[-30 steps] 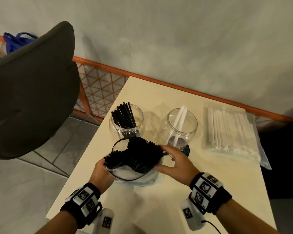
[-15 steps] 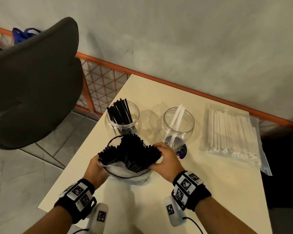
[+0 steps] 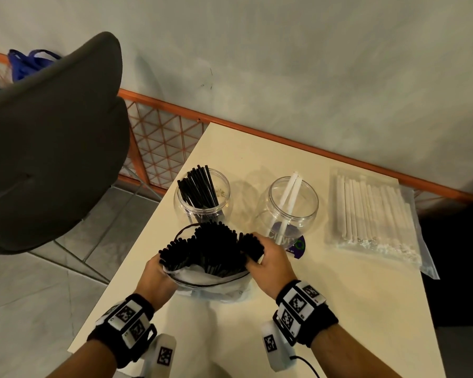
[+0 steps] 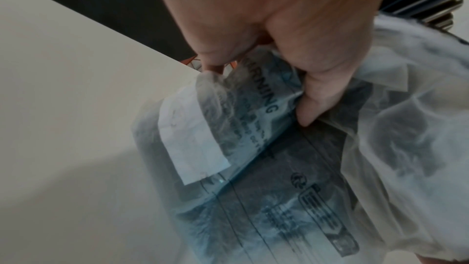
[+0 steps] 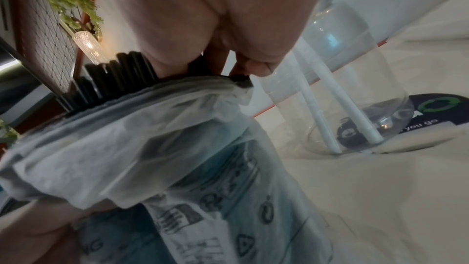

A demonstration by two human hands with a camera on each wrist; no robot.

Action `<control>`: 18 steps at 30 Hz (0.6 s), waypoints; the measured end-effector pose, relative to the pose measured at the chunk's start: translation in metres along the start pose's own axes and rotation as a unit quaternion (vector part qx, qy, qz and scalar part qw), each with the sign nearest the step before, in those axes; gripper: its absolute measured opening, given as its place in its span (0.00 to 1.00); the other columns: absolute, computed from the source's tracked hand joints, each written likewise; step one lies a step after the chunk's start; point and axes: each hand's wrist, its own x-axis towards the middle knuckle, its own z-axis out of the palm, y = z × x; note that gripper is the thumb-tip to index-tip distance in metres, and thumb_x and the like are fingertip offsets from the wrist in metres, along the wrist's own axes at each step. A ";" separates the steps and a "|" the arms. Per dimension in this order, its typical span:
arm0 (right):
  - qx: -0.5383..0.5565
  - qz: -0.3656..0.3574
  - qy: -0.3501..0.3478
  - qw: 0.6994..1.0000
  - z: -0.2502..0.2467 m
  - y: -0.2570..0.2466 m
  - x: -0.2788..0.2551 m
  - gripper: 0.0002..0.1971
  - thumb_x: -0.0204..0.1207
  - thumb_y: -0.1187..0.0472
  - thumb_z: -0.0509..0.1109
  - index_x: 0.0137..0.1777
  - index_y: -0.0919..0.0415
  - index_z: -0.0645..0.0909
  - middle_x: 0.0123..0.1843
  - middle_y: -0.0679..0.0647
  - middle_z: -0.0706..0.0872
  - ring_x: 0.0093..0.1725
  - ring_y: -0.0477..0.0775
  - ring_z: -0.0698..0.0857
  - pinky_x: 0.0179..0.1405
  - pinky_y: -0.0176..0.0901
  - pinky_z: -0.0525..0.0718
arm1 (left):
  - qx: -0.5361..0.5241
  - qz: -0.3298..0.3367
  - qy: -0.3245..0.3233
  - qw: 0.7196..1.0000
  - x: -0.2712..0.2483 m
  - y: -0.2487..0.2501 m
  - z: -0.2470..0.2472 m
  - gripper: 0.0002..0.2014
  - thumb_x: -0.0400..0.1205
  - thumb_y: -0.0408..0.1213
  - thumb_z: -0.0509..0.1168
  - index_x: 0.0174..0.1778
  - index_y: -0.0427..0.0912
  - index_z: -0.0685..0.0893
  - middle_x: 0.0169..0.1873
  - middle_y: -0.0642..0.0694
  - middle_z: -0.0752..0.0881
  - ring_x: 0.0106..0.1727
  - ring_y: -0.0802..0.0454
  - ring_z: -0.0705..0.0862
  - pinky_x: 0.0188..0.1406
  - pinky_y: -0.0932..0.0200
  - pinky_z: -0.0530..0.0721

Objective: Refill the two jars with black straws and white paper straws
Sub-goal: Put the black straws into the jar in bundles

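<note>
A clear plastic bag (image 3: 210,282) full of black straws (image 3: 210,246) stands on the cream table (image 3: 339,309) in front of me. My left hand (image 3: 159,268) grips the bag's left side, fingers curled into the plastic (image 4: 312,103). My right hand (image 3: 265,257) curls round a bunch of black straws (image 5: 121,75) at the bag's right rim. Behind the bag stand two clear jars. The left jar (image 3: 202,203) holds several black straws, and the right jar (image 3: 290,211) holds two white paper straws (image 5: 322,107). A flat bag of white paper straws (image 3: 372,211) lies to the right.
A dark chair (image 3: 52,159) stands left of the table, beyond its left edge. An orange mesh rail (image 3: 159,148) runs along the wall behind. A purple round sticker (image 3: 298,246) lies under the right jar.
My right hand has moved from the bag's right rim onto the straws and curled round a bunch of them. The left hand keeps its hold on the bag.
</note>
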 end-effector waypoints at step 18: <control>0.008 -0.004 0.065 0.998 0.012 -0.009 0.007 0.13 0.77 0.62 0.74 0.51 0.38 0.85 0.52 0.54 0.87 0.54 0.41 0.87 0.61 0.36 0.82 | -0.081 -0.022 -0.060 0.995 0.009 -0.012 -0.006 0.20 0.56 0.59 0.62 0.43 0.61 0.79 0.43 0.61 0.83 0.43 0.74 0.83 0.42 0.80 0.77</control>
